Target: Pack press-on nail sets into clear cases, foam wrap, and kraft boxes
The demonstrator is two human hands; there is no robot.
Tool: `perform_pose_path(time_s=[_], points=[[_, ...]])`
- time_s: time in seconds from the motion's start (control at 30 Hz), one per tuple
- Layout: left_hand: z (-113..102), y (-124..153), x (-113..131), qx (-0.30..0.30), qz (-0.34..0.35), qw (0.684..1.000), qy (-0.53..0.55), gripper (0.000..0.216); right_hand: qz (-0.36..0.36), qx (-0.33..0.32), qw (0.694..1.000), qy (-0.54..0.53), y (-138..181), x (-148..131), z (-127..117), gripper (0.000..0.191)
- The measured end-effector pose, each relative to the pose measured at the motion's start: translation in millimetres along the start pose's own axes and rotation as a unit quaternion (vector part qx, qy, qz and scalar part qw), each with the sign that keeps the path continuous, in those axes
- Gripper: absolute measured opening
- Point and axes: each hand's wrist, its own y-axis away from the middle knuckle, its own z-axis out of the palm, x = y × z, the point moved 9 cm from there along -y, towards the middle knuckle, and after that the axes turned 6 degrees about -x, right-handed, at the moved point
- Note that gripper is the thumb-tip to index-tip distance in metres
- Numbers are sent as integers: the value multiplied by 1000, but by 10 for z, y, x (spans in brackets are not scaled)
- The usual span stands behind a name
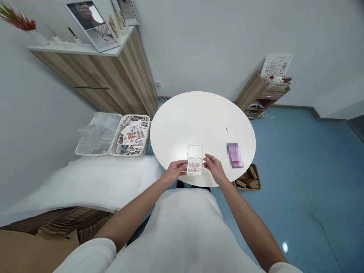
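A small clear plastic case (195,171) is held just above the near edge of the round white table (199,117). Its hinged lid (195,151) stands open, tipped away from me. Inside lie two rows of pinkish press-on nails (195,164). My left hand (175,170) pinches the case's left side between thumb and fingers. At the right side, my right hand (214,167) has its thumb and fingertips bent against the edge near the hinge. To the right on the table lies a purple object (235,155), blurred into blocks.
Left of the table, a white basket (114,149) holds nail cards, beside a bin of clear plastic cases (98,132). White sheeting (113,178) covers something near my left arm. A carton of brown boxes (250,178) sits on the floor at right. Wooden cabinets (131,76) stand behind.
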Motion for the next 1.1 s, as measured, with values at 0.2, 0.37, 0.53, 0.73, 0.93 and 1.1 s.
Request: perform_pose_path(time_s=[0.2, 0.37, 0.53, 0.73, 0.93, 1.1], points=[[-9, 20, 8, -19, -10, 1000, 6, 40, 42, -60, 996, -42, -21, -73, 208, 38], [-3, -2, 40, -25, -8, 1000, 17, 40, 27, -68, 996, -42, -21, -187, 259, 40], [-30, -38, 28, -5, -2, 999, 32, 49, -6, -67, 997, -34, -51, -296, 215, 38], [-24, -71, 82, -6, 3, 1000, 28, 46, -22, -78, 996, -24, -18, -377, 191, 31], [-32, -76, 97, 5, 4, 1000, 29, 45, -46, -107, 993, -23, 17, -445, 255, 25], [-61, -48, 112, 22, 8, 999, 39, 44, -52, -128, 990, -40, 2, -413, 347, 22]])
